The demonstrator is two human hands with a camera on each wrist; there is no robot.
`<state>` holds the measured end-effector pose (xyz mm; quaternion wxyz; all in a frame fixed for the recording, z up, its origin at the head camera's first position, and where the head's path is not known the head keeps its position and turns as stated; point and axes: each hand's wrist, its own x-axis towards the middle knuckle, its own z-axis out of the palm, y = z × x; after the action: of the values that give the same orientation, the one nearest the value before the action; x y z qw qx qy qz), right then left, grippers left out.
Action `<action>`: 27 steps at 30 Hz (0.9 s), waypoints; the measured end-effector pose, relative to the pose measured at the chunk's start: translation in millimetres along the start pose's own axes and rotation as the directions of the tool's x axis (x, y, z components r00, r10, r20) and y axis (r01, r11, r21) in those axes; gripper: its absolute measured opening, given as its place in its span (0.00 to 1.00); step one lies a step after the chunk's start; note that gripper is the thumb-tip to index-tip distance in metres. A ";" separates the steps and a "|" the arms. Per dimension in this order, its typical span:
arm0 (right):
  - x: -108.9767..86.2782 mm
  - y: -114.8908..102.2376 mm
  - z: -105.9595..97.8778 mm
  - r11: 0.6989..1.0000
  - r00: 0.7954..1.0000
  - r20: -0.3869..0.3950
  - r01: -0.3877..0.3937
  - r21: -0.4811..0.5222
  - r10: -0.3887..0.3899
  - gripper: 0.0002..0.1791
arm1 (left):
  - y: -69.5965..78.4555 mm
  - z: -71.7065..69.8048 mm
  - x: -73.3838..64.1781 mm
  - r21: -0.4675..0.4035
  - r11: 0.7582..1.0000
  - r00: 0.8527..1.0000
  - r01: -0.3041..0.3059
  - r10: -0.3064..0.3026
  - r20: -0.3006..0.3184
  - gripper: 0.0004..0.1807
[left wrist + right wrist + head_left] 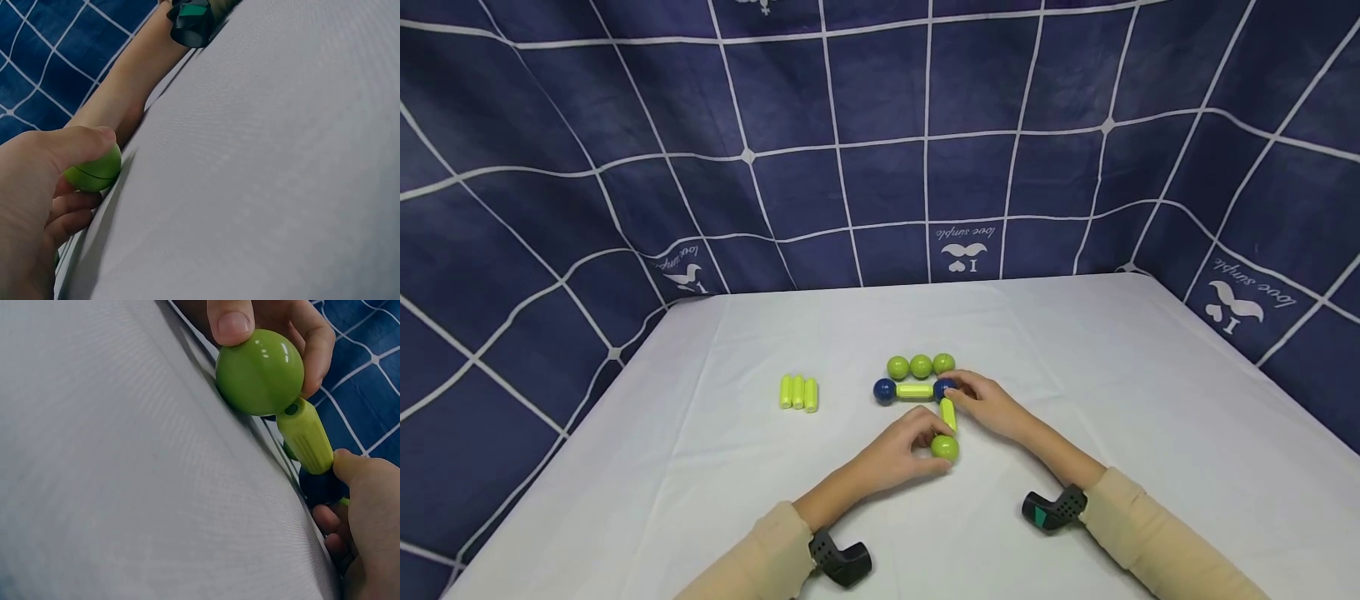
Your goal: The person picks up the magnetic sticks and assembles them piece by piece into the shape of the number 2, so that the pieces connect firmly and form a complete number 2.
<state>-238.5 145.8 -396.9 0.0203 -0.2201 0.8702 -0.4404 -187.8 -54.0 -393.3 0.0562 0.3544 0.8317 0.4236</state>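
Thumb and fingers of my left hand (901, 450) pinch a green ball (945, 448) low over the white cloth. My right hand (992, 406) grips a dark blue ball (945, 389) at the corner of a small assembly. From that ball a yellow-green rod (948, 414) points toward me, its near end beside the green ball. In the right wrist view a hole shows at that rod's end (305, 434); whether ball and rod are joined, I cannot tell. Another yellow-green rod (915, 392) runs left to a second dark blue ball (884, 391).
Just behind the assembly, three green balls (921, 366) sit in a row. To the left, three yellow-green rods (798, 392) lie side by side. White cloth (737, 500) covers the table, and a dark blue gridded curtain (880, 183) hangs at the back and sides.
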 end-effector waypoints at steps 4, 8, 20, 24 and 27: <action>-0.4 1.4 1.0 1.000 1.000 -0.002 0.007 -0.010 -0.007 0.20 | -1.1 1.7 -0.3 -0.017 1.000 1.000 -0.010 0.010 0.001 0.18; -0.4 4.1 1.3 1.000 1.000 -0.001 0.008 -0.024 -0.008 0.20 | -1.6 3.8 0.7 -0.024 1.000 1.000 -0.021 0.021 -0.002 0.19; -1.3 3.4 2.4 1.000 1.000 -0.005 0.008 0.012 -0.008 0.21 | 2.1 11.3 4.2 -0.042 0.999 1.000 0.013 -0.013 -0.002 0.21; -0.5 2.1 2.3 1.000 1.000 -0.012 -0.014 0.017 0.015 0.21 | 5.0 8.5 4.5 -0.032 0.999 1.000 0.029 -0.029 0.006 0.20; 1.0 1.8 2.7 0.999 1.000 -0.013 -0.022 0.025 0.023 0.21 | 7.1 3.0 3.6 -0.024 0.999 0.999 0.027 -0.026 0.018 0.18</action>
<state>-239.5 144.3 -399.8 0.0221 -0.2070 0.8672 -0.4524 -185.4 -46.9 -389.2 0.0733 0.3464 0.8307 0.4297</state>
